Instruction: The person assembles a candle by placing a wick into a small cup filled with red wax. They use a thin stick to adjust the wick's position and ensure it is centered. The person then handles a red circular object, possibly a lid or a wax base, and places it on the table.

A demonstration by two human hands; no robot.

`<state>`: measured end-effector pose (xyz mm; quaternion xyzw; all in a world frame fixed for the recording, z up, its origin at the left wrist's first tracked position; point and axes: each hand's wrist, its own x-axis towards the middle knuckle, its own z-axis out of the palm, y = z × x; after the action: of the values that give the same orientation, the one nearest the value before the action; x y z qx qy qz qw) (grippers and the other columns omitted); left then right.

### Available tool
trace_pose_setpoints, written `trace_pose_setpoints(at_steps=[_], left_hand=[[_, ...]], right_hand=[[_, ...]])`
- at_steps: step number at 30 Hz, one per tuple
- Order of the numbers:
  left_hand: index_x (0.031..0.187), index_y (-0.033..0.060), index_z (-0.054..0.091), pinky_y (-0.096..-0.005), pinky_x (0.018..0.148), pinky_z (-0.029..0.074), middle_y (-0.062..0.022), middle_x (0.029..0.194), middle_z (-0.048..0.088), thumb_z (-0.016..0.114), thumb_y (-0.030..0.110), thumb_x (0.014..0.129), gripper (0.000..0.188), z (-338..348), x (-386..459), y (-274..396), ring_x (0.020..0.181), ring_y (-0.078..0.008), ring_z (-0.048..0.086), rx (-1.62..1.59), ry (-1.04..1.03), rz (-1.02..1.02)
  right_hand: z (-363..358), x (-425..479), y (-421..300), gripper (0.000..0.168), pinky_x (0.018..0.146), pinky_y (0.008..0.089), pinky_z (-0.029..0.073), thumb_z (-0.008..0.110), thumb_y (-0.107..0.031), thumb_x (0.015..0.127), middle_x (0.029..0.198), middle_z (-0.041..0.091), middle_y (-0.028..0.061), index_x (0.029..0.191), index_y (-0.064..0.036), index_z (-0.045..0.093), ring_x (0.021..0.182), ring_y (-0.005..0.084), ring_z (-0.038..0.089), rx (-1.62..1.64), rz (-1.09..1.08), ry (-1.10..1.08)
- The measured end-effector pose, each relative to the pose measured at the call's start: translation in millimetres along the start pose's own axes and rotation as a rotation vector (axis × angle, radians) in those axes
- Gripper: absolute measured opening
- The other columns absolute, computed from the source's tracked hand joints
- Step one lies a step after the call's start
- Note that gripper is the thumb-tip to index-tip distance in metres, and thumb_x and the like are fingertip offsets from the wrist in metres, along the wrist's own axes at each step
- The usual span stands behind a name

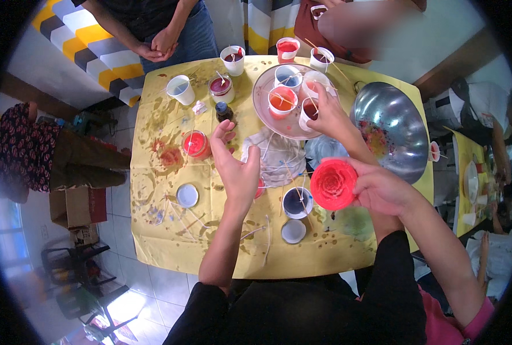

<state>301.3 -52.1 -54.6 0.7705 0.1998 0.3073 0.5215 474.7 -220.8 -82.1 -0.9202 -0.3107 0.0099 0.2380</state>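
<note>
My left hand (238,172) is raised over the middle of the table, fingers apart and holding nothing. Just left of it stands a glass jar of red wax (195,145) with a stick across its rim. My right hand (333,113) reaches to the plate (264,117), its thumb at the rim of a white cup of dark red liquid (310,109) and its fingers beside a cup of pale pink wax (314,80); whether it grips either is unclear. A cup of orange liquid (282,100) and a cup of bluish liquid (288,77) share the plate.
Across my right forearm, a pink-sleeved person's hand (383,185) holds a red wax rose-patterned piece (334,184). A metal basin (405,116) sits at right. A dark jar (297,202), a lid (293,231), cloth (273,155) and loose wicks (267,241) lie nearby. Two people stand opposite.
</note>
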Motion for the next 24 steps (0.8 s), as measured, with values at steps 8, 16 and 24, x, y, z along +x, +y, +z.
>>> trace_pose_setpoints(at_steps=[8, 16, 24], left_hand=[[0.121, 0.0033, 0.036, -0.0307, 0.083, 0.036, -0.0093, 0.116, 0.046, 0.058, -0.001, 0.07, 0.055, -12, 0, 1, 0.101, -0.0179, 0.046, -0.026, -0.01, -0.039], [0.12, 0.0029, 0.036, -0.031, 0.085, 0.036, -0.0094, 0.115, 0.046, 0.059, 0.001, 0.071, 0.054, -21, 1, -9, 0.101, -0.0184, 0.046, -0.016, -0.015, -0.055], [0.12, 0.0029, 0.036, -0.032, 0.087, 0.036, -0.01, 0.114, 0.046, 0.06, 0.001, 0.072, 0.053, -22, 3, -7, 0.101, -0.0188, 0.046, -0.046, -0.022, -0.045]], right_hand=[[4, 2, 2, 0.09, 0.096, 0.0407, 0.032, 0.072, -0.015, 0.055, 0.119, 0.045, 0.0235, 0.129, -0.003, 0.023, 0.111, 0.0371, 0.043, -0.059, 0.06, 0.018], [15, 7, -1, 0.088, 0.096, 0.0398, 0.033, 0.072, -0.015, 0.056, 0.121, 0.045, 0.0216, 0.129, -0.005, 0.023, 0.113, 0.0357, 0.043, -0.04, 0.068, 0.019], [19, 9, 8, 0.088, 0.097, 0.0388, 0.033, 0.071, -0.016, 0.057, 0.126, 0.041, 0.0182, 0.129, -0.006, 0.021, 0.115, 0.0338, 0.042, -0.062, 0.035, 0.025]])
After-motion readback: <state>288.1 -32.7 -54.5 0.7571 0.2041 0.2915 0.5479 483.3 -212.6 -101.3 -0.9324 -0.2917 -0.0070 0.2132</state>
